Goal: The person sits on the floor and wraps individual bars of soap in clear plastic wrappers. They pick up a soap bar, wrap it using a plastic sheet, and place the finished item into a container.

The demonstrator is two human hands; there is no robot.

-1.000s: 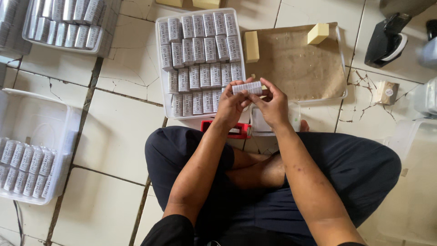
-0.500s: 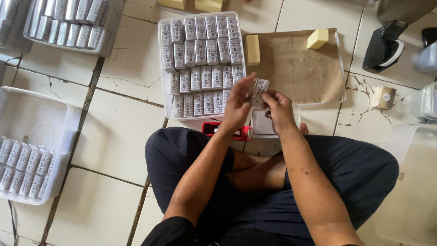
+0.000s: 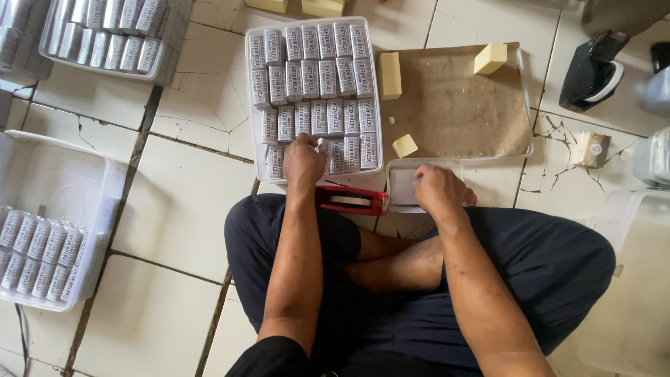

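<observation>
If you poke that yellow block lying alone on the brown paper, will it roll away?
Probably not. The yellow block has flat sides and corners, so it would likely slide or tip over, not roll. Small crumbs lie near it on the brown paper, so it may be soft and chip easily. It looks small, probably light.

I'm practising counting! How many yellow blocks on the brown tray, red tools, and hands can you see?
yellow blocks on the brown tray: 3
red tool: 1
hands, the left hand and the right hand: 2
Total: 6
</observation>
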